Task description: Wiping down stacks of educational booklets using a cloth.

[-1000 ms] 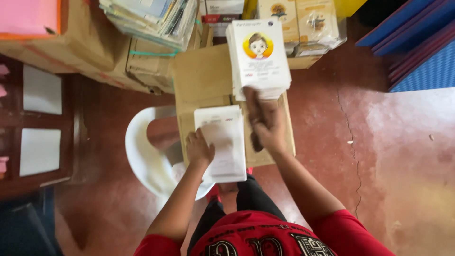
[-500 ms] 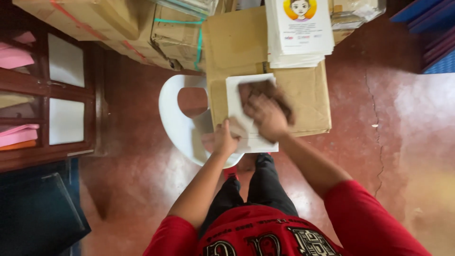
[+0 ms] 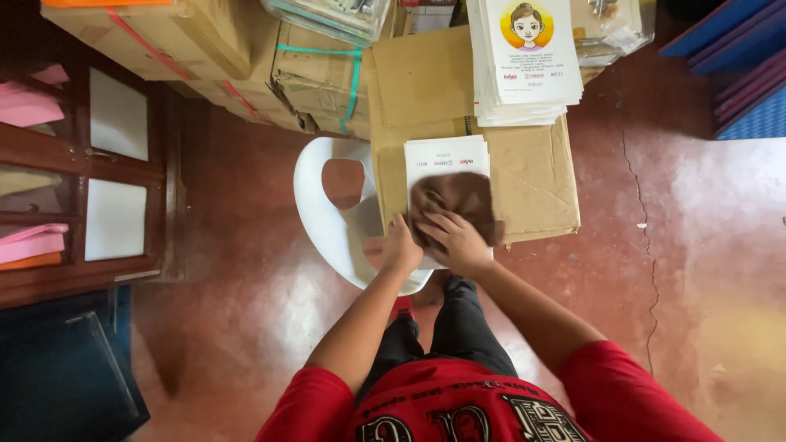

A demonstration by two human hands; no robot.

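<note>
1. Floor (image 3: 696, 270): polished red-brown cement with a long crack running down its right side; it carries everything below.
2. Wooden cabinet (image 3: 74, 180): stands at the left edge, with pink and white sheets on its shelves.
3. Cardboard box (image 3: 536, 176): lies flat on the white plastic chair (image 3: 327, 221) and serves as the work surface.
4. Tied cartons (image 3: 319, 78): stacked behind the chair, one bound with green tape.
5. Stack of booklets (image 3: 528, 61): rests on the far end of the box, covers up, each bearing a cartoon face on a yellow disc.
6. White booklet (image 3: 446, 160): lies flat on the near part of the box, just below the stack. Its long axis runs away from the person, with the top edge pointing toward the stack.
7. Brown cloth (image 3: 458, 205): spread over the booklet's lower half. The upper strip remains uncovered, so the wiping appears to be partly done.
8. Right hand (image 3: 458, 241): fingers spread, pressing flat on the cloth.
9. Left hand (image 3: 401, 250): rests flat at the booklet's near left corner, seemingly steadying it; grasps nothing visible.
</note>
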